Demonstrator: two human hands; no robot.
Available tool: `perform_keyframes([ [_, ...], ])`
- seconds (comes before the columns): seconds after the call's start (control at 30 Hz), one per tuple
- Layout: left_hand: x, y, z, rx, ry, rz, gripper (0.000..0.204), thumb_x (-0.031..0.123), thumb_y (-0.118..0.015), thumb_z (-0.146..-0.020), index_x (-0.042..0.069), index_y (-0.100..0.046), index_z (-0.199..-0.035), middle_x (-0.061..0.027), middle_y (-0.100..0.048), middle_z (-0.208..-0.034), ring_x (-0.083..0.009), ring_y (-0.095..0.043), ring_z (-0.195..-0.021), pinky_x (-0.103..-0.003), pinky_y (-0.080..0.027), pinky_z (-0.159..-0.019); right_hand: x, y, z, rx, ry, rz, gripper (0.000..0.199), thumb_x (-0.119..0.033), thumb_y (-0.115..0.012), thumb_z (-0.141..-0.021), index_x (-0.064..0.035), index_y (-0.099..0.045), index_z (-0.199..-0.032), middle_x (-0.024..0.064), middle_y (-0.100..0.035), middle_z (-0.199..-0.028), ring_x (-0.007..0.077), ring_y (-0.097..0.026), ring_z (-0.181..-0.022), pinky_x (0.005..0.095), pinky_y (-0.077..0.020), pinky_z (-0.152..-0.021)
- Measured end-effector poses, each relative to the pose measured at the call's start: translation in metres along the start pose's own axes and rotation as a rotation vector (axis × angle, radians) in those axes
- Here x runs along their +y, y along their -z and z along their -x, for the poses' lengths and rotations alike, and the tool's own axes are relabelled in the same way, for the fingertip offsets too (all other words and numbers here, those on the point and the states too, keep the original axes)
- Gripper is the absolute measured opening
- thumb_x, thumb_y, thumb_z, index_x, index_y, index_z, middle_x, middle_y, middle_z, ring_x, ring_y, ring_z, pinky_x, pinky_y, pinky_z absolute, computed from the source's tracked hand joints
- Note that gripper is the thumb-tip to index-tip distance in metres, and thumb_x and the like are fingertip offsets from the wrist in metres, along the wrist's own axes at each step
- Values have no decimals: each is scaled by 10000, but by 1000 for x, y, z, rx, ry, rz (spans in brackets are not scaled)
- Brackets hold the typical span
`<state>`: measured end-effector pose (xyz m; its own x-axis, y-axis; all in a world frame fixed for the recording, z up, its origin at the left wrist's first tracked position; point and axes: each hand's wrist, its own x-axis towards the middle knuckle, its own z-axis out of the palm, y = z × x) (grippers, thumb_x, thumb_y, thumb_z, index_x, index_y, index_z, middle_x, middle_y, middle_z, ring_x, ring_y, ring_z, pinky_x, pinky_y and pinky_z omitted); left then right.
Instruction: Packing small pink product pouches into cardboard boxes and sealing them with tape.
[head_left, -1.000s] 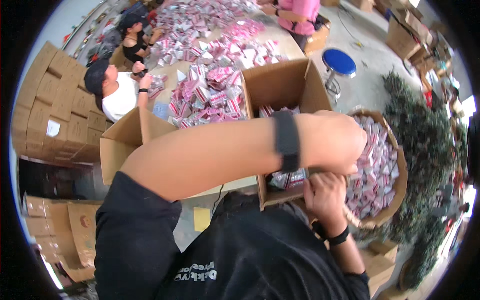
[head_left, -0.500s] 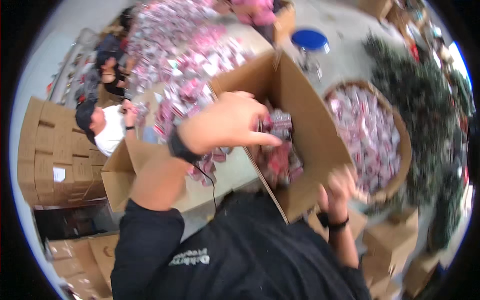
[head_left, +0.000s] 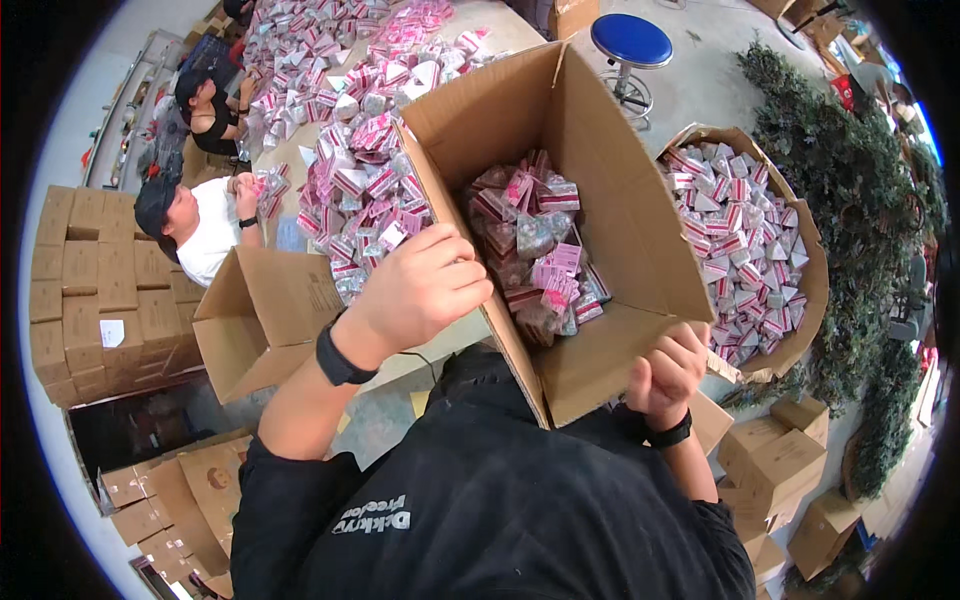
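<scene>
A tall open cardboard box stands tilted before me, partly over the table's edge. Small clear bags with pink-and-white labels lie in a heap at its bottom. My left hand is closed over the box's left rim, fingers curled round the edge. At the near right corner, my right hand grips the rim, thumb outside. Both wrists wear black bands. Close to my left hand, more of the same bags are piled on the table.
Right of the box is a big round-sided carton full of bags. A smaller open box is at left. Two people in black caps sit along the table's left side. A blue stool, stacked cartons and dark green foliage surround the area.
My left hand has come out from over the box's opening and closed on its left rim. My right hand stays at the near right corner. The view has steadied.
</scene>
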<state>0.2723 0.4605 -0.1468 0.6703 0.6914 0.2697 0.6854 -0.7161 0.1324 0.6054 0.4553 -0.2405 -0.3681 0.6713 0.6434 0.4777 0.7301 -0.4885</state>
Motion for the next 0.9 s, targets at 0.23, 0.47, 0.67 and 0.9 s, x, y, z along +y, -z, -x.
perform_keyframes([
  [0.23,-29,8,21,74,-12,143,122,114,-658,-720,47,-659,-822,-61,-675,-867,-257,-648,-897,-394,-521,-810,-14,-22,-40,12,68,-135,352,-36,-694,-681,-122,-383,-542,25,-376,-557,216,-418,-529,366,-286,-572],
  [0.47,-65,-11,48,121,121,221,167,35,-627,-707,47,-690,-861,-64,-693,-899,-279,-662,-964,-416,-528,-901,-23,-29,-53,-74,94,-171,395,5,-682,-722,-110,-355,-534,37,-377,-540,240,-396,-499,376,-301,-553],
  [0.67,-28,-35,65,201,322,163,349,46,-659,-853,87,-677,-1200,-125,-617,-1326,-309,-526,-1331,-476,-413,-1128,4,-39,-59,-60,51,42,397,-6,-602,-851,-70,-329,-570,101,-370,-566,288,-404,-529,402,-279,-565],
  [0.9,-7,0,227,292,1421,-369,669,233,-776,-803,28,-504,-1379,-259,-468,-1381,-454,-472,-1264,-535,-391,-1076,16,-43,-52,72,96,-10,357,-43,-531,-952,7,-431,-613,131,-440,-599,299,-423,-575,416,-337,-624],
])
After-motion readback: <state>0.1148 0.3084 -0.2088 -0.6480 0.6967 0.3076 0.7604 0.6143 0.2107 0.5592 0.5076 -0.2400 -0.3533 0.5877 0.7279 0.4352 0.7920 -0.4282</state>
